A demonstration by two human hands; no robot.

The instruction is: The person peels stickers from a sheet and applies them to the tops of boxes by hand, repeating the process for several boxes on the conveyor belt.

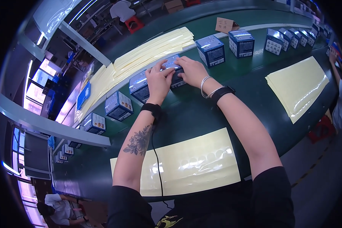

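Observation:
My left hand (159, 81) and my right hand (193, 71) meet over a small dark blue carton (176, 80) on the green work surface. Bent fingers rest on its top, and both thumbs press near its upper edge. Whether a sticker lies under the fingertips I cannot make out. Touching or very near my left hand is another blue carton (139, 88). Closer to me lies a pale yellow sheet (190, 167) with rows of round clear stickers, some spots showing as circles.
More blue cartons, such as one at the right (211, 51) and one at the left (118, 106), stand in a line. Behind them is a yellow sheet stack (152, 47). Another yellow stack (298, 89) lies right. A black cable (158, 163) crosses the near sheet. Other people sit nearby.

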